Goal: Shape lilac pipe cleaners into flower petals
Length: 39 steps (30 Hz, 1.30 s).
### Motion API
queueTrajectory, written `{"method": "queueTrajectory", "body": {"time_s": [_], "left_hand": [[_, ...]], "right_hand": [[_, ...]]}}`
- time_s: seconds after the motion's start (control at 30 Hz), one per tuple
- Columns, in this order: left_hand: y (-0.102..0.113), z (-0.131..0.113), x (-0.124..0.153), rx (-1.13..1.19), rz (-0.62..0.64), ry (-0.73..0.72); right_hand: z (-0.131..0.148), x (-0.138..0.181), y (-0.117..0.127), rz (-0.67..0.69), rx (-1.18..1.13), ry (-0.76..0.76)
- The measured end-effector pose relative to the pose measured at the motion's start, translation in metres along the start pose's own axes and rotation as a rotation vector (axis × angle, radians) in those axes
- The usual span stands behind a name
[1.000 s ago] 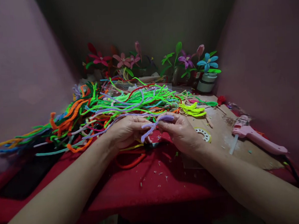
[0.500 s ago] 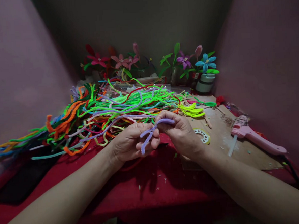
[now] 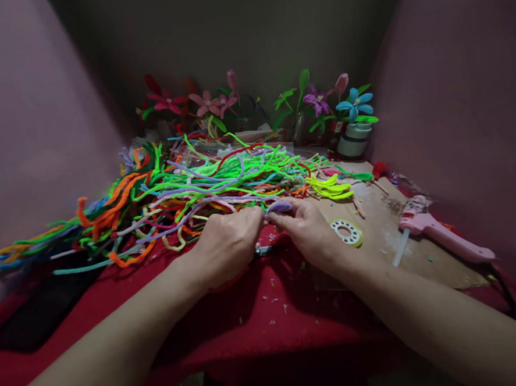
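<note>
A short piece of purple pipe cleaner point(image 3: 280, 207) is pinched between the thumb and fingers of my right hand point(image 3: 306, 225), its folded end showing above the thumb. Close beside it, my left hand point(image 3: 230, 241) is closed, knuckles up, with its fingertips at the piece's other end. What lies inside the left fingers is mostly hidden. Just beyond both hands spreads a big heap of loose pipe cleaners point(image 3: 222, 175) in green, purple, orange and other colours. Below the hands, a small metallic object point(image 3: 265, 251) lies on the red cloth point(image 3: 266, 326), partly covered.
A pink glue gun point(image 3: 444, 234) rests on cardboard point(image 3: 375, 255) at right, near a white ring-shaped spool point(image 3: 346, 232). Pipe-cleaner flowers, including a blue one point(image 3: 354, 104), stand in containers at the back. A dark flat object point(image 3: 38, 311) lies at left. Walls flank both sides.
My left hand has turned from palm-up to knuckles-up and closed. The purple piece's loose ends, spread across the left fingers before, are now mostly hidden; the metallic object has come into view.
</note>
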<state>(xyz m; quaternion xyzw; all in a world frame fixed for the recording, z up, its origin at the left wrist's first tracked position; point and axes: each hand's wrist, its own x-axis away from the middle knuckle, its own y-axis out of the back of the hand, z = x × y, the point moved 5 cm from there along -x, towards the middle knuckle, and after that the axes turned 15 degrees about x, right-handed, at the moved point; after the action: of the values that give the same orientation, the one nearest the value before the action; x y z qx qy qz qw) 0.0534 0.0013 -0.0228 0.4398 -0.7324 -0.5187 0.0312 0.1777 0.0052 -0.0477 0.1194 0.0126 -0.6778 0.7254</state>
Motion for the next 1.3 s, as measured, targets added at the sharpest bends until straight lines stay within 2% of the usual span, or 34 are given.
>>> {"method": "queueTrajectory", "body": {"time_s": [0.1, 0.17, 0.23, 0.3, 0.4, 0.47, 0.57, 0.67, 0.73, 0.8, 0.9, 1.0, 1.07, 1.13, 1.23, 1.27, 1.3], "left_hand": [[-0.008, -0.004, 0.005, -0.321, 0.047, -0.083], [-0.011, -0.005, 0.007, -0.393, 0.032, -0.095], [-0.010, -0.007, 0.008, -0.346, -0.020, -0.096], [-0.004, -0.004, 0.006, -0.134, -0.107, -0.057], [0.006, 0.015, -0.001, 0.515, -0.187, 0.185], [0.002, 0.028, -0.004, 0.995, -0.119, 0.407], [-0.010, 0.034, -0.005, 1.424, 0.095, 0.621], [-0.024, 0.026, 0.001, 1.652, 0.342, 0.716], [-0.029, 0.018, 0.005, 1.745, 0.434, 0.710], [-0.030, 0.012, 0.007, 1.800, 0.464, 0.675], [-0.025, 0.008, 0.008, 1.818, 0.438, 0.645], [-0.015, 0.010, 0.006, 1.617, 0.381, 0.644], [-0.009, 0.014, 0.005, 1.260, 0.370, 0.612], [-0.001, 0.015, 0.000, 0.733, 0.298, 0.455], [0.007, 0.000, -0.002, -0.148, 0.065, 0.071], [0.004, -0.007, 0.001, -0.373, 0.021, -0.035], [0.000, -0.011, 0.004, -0.463, -0.005, -0.081]], "right_hand": [[-0.004, -0.002, 0.000, -0.009, -0.079, -0.060], [-0.006, -0.001, 0.001, -0.009, -0.100, -0.097], [-0.007, -0.001, 0.002, -0.005, -0.109, -0.113], [-0.007, -0.002, 0.004, 0.001, -0.127, -0.103], [-0.005, -0.004, 0.007, -0.010, -0.142, -0.062], [-0.002, -0.005, 0.009, -0.017, -0.133, -0.027], [0.002, -0.004, 0.008, 0.008, -0.172, 0.031], [0.006, -0.002, 0.006, 0.043, -0.246, 0.077], [0.007, -0.001, 0.004, 0.063, -0.265, 0.084], [0.008, -0.001, 0.003, 0.088, -0.252, 0.086], [0.009, -0.001, 0.002, 0.106, -0.219, 0.115], [0.008, -0.001, 0.003, 0.095, -0.150, 0.129], [0.006, -0.001, 0.003, 0.062, -0.068, 0.096], [0.002, -0.002, 0.005, 0.012, 0.014, 0.046], [-0.002, -0.004, 0.008, -0.062, 0.087, -0.013], [-0.003, -0.005, 0.009, -0.080, 0.093, -0.026], [-0.003, -0.005, 0.010, -0.089, 0.090, -0.035]]}}
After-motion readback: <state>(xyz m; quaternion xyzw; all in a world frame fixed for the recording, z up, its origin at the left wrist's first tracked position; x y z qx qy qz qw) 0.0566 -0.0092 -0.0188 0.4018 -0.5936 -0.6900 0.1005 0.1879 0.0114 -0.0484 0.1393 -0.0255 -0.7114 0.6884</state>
